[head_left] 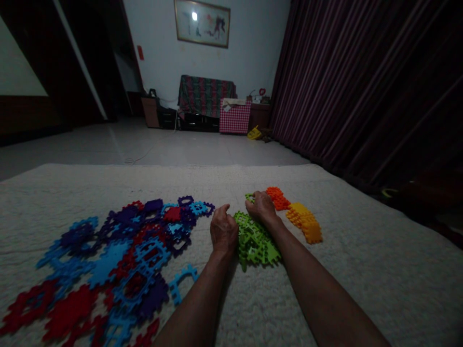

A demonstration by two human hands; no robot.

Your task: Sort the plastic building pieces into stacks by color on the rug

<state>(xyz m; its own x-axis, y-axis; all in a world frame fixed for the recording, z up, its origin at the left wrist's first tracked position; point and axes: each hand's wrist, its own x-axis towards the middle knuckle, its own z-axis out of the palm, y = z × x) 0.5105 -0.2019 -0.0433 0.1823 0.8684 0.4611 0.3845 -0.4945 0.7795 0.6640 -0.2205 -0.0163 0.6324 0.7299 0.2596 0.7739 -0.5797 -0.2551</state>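
Observation:
A stack of green interlocking plastic pieces [255,241] lies on the pale carpet [325,289] between my hands. My left hand [223,230] rests at the stack's left edge, fingers curled in a loose fist, with nothing visible inside it. My right hand [261,206] is closed on a green piece [249,196] at the stack's far end. Orange pieces [278,197] and yellow pieces [306,222] sit in rows just right of my right hand.
A wide scatter of blue, purple and red pieces [119,260] covers the carpet to the left. Dark curtains [361,86] hang along the right. Beyond the carpet is tiled floor [162,144], with a covered sofa [204,96] and a checked box [235,118] by the far wall.

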